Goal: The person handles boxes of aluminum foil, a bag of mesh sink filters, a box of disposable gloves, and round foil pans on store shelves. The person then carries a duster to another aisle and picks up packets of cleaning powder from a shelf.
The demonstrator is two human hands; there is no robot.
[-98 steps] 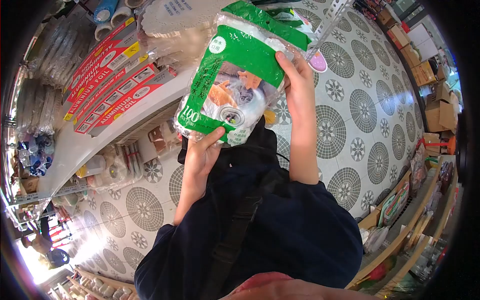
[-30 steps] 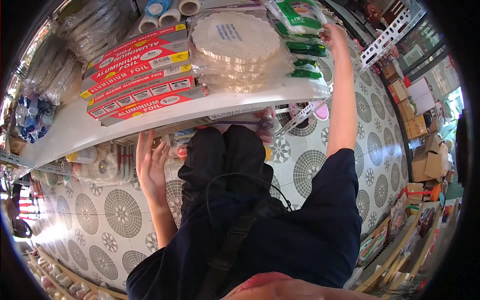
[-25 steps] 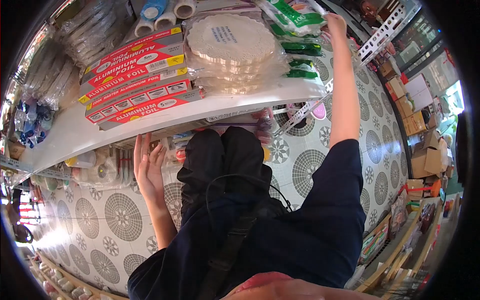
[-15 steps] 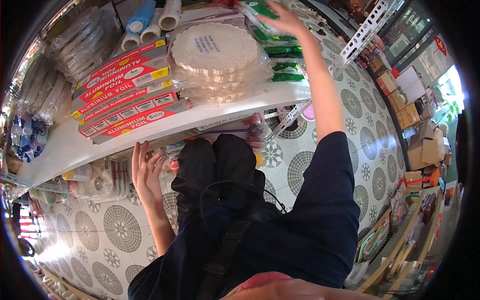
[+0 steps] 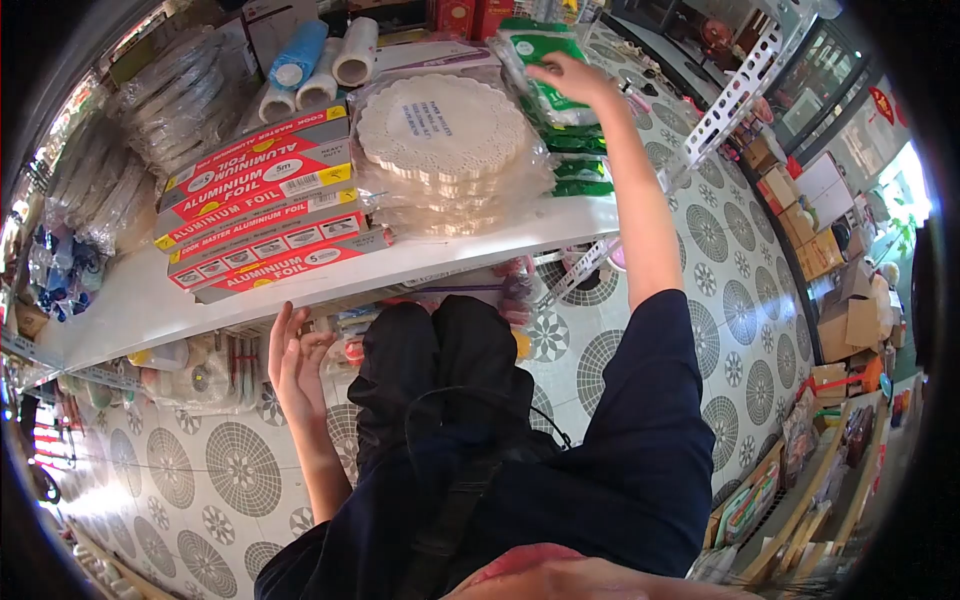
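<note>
My right hand [image 5: 572,80] is over a green and clear plastic package [image 5: 548,62] at the back right of the white shelf [image 5: 400,262]. Its fingers stretch leftward across the wrapping without closing round it. More green packages [image 5: 580,176] lie beneath and in front of this one. Just below the shelf's front edge, my left hand [image 5: 300,365] is raised, empty, its fingers apart. A stack of paper doilies [image 5: 440,130] in clear wrapping lies left of the packages. Beside it are red aluminium foil boxes [image 5: 265,195].
Blue and white rolls [image 5: 300,55] and wrapped stacks [image 5: 180,95] stand farther back and left on the shelf. A perforated metal post [image 5: 735,95] rises right of my right arm. My knees [image 5: 440,350] are under the shelf edge. Cardboard boxes [image 5: 850,320] line the right side.
The green package, earlier held up in both hands, now lies on the pile at the right of the shelf. My right hand let go of it and has come down over it; my left hand stays low.
</note>
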